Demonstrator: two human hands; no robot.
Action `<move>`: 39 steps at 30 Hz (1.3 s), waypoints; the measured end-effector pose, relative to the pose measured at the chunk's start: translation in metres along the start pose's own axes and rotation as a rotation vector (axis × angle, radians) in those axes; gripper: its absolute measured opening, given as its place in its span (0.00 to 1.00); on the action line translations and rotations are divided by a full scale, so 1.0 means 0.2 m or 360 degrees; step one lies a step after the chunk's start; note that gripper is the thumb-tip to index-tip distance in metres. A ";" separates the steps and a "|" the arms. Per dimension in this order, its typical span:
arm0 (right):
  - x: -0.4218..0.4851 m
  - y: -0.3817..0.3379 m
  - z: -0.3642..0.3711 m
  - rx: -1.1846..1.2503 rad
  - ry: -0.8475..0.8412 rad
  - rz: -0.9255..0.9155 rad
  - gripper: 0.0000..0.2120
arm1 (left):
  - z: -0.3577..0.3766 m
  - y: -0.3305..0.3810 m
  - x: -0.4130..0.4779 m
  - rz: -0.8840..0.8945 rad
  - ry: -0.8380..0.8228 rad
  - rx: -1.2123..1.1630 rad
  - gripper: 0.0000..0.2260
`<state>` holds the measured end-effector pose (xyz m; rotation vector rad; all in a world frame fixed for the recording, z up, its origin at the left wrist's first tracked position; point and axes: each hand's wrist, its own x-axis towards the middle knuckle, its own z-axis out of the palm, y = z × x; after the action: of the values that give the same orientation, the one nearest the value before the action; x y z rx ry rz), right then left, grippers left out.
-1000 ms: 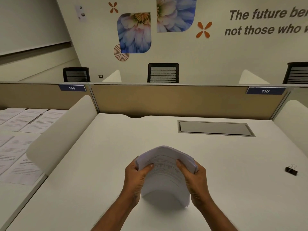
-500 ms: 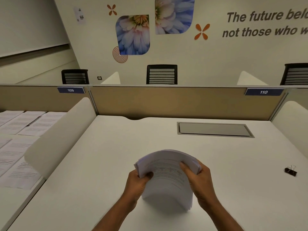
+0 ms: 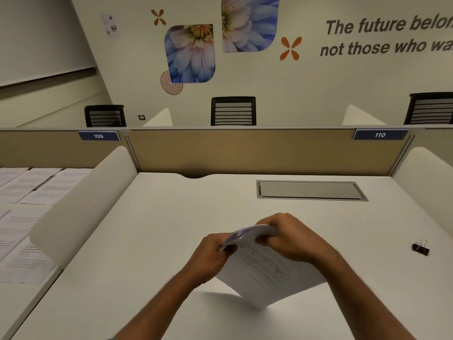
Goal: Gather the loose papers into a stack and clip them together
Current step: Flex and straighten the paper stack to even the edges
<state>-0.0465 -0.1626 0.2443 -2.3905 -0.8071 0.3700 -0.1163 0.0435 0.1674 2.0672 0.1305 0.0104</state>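
Observation:
A stack of printed white papers (image 3: 266, 271) hangs tilted above the white desk (image 3: 152, 241), one lower corner pointing down near the desk surface. My left hand (image 3: 210, 256) pinches the stack's upper left corner. My right hand (image 3: 291, 238) curls over the stack's top edge, bending it. A black binder clip (image 3: 420, 248) lies on the desk far to the right, apart from both hands.
A grey cable hatch (image 3: 310, 190) is set into the desk ahead. Curved white dividers (image 3: 81, 204) flank the desk; a tan partition (image 3: 257, 153) closes the back. Several loose printed sheets (image 3: 27, 217) cover the neighbouring desk on the left.
The stack was upright, held at both top corners. It has now been turned and tilted, and my right hand has moved up over its top edge.

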 end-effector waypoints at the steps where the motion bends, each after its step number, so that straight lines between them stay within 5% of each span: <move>1: -0.01 0.03 0.00 0.0071 0.0024 -0.0019 0.09 | -0.02 0.00 0.01 0.0014 -0.0006 0.0012 0.11; 8: -0.14 0.32 0.03 0.0895 0.0252 0.0027 0.13 | -0.34 -0.23 0.00 -0.0208 -0.0005 -0.0051 0.03; 16: -0.15 0.46 0.27 0.1400 0.0622 0.0136 0.11 | -0.26 -0.40 0.01 -0.0510 0.0119 -0.0941 0.21; 23: -0.10 0.49 0.43 0.1461 0.0726 0.0259 0.07 | -0.09 -0.43 0.03 -0.0518 0.0557 -0.0934 0.11; 31: -0.12 0.60 0.73 0.1557 0.0774 0.0561 0.14 | 0.05 -0.52 -0.04 -0.0691 0.0669 -0.0899 0.16; 39: -0.07 0.61 0.72 0.1666 0.0861 0.0577 0.13 | 0.02 -0.43 0.01 -0.0529 0.0679 -0.0854 0.16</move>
<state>-0.0632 -0.1869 0.0575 -1.4864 0.1047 0.1851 -0.1208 0.0807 0.0898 1.4634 0.6594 0.2554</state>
